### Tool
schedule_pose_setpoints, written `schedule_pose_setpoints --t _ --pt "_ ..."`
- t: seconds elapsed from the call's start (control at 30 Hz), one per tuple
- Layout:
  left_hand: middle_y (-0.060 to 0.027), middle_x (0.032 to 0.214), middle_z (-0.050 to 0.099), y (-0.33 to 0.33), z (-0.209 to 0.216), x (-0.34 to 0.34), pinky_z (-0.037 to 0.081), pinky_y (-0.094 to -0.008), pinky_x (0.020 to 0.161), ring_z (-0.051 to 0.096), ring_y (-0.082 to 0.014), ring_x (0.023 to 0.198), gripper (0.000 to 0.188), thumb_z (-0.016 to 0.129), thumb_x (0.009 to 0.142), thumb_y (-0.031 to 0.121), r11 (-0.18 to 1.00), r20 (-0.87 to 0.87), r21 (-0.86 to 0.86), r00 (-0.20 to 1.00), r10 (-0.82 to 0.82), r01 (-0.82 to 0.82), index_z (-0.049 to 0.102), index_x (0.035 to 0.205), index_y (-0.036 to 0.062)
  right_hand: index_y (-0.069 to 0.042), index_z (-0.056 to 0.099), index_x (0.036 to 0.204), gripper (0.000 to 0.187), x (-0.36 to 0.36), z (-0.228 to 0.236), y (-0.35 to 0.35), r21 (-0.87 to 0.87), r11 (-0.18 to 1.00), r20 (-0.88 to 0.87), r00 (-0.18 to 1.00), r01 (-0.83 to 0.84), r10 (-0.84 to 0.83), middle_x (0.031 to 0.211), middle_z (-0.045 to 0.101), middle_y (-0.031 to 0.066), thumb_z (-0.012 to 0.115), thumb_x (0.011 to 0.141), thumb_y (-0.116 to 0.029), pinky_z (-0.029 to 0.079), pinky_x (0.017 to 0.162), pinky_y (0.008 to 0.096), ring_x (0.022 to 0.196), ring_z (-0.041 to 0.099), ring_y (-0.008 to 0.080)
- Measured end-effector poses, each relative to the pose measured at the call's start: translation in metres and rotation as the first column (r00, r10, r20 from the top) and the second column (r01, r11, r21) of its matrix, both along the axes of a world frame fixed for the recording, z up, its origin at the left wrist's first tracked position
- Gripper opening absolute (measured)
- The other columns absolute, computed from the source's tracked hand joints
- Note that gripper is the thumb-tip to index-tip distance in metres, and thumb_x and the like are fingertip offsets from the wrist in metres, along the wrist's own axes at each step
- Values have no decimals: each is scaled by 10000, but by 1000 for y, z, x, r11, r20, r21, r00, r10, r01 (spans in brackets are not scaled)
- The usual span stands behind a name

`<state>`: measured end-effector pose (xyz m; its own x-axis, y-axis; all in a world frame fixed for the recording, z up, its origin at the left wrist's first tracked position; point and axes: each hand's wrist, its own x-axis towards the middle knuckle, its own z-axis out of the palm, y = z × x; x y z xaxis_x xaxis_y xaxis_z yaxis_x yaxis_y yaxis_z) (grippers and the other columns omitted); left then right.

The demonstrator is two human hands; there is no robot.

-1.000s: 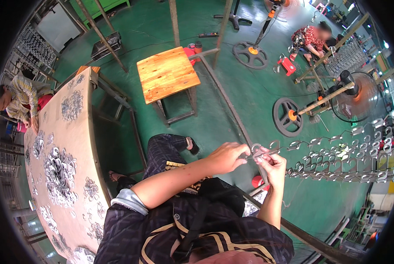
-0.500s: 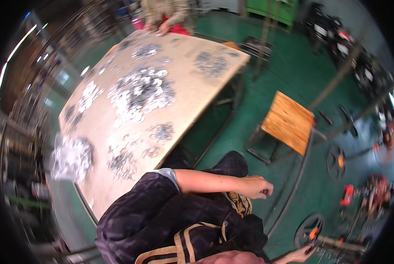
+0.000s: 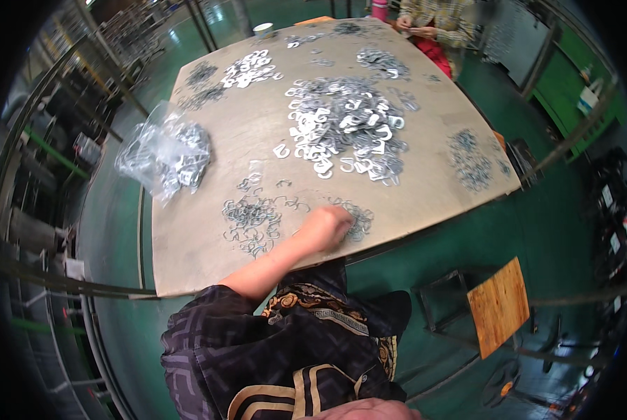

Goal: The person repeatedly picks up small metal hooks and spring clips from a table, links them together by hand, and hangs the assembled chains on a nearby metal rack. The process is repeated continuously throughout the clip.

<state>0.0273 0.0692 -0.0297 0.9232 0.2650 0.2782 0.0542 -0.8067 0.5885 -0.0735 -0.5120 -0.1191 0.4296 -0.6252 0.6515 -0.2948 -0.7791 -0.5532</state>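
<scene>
My left hand (image 3: 327, 227) curls over a small pile of wire hooks (image 3: 360, 222) on the surface (image 3: 425, 199); I can't tell if it pinches any. My right hand is out of view. Plenty seems left: another wire pile (image 3: 247, 213) leftward, loose metal pieces (image 3: 348, 115) beyond.

We see a broad, pale brown table (image 3: 240, 140) standing on a glossy green floor (image 3: 478, 241). Off the table's near right side we find a stool with an orange-toned wooden top (image 3: 499, 308). Beyond the table's right side we make out a green cabinet (image 3: 555, 105) and a pale upright panel (image 3: 520, 52). Left of the table we see metal railings (image 3: 93, 336); past its far left corner, light glints off the floor.
</scene>
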Motion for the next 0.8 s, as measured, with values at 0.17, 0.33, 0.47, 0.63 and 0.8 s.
schedule_pose_setpoints --t 0.17,0.33,0.47,0.63,0.8 --pt "-177 1077 658 106 -36 -40 491 -411 895 602 -340 1014 231 607 828 74 792 131 299 845 518 -532 670 1043 17 76 507 1291 464 61 -7 33 102 973 -88 973 -206 215 1145 629 233 622 935 -197 530 860 376 982 637 290" --pt "-162 1170 628 101 -12 -70 428 -408 988 559 -338 1128 321 628 855 182 922 -211 210 906 368 -326 642 1128 13 73 528 1276 431 107 -10 50 203 919 -110 925 -337 363 1151 632 223 604 945 -191 532 862 366 979 639 276" --pt "-169 1238 586 116 -12 -109 349 -462 1056 513 -327 1203 407 641 864 296 698 63 292 741 668 -654 631 1162 19 71 545 1264 406 149 -9 46 282 824 -54 850 -491 524 1155 635 214 589 953 -186 533 863 358 977 640 265" --pt "-200 1393 467 146 -8 -103 248 -543 1108 399 -364 1322 630 516 921 518 752 -335 210 677 656 -625 522 1310 23 20 549 1270 372 252 -5 130 294 704 59 748 -646 662 1183 612 176 611 915 -71 511 872 337 1043 606 220" --pt "-229 1512 303 230 -55 21 150 -561 1146 251 -381 1417 752 424 936 591 765 -210 78 739 640 -640 380 1434 29 -13 482 1306 500 326 33 339 382 139 -66 123 -914 990 1214 525 137 672 856 -118 437 887 357 1014 533 253"
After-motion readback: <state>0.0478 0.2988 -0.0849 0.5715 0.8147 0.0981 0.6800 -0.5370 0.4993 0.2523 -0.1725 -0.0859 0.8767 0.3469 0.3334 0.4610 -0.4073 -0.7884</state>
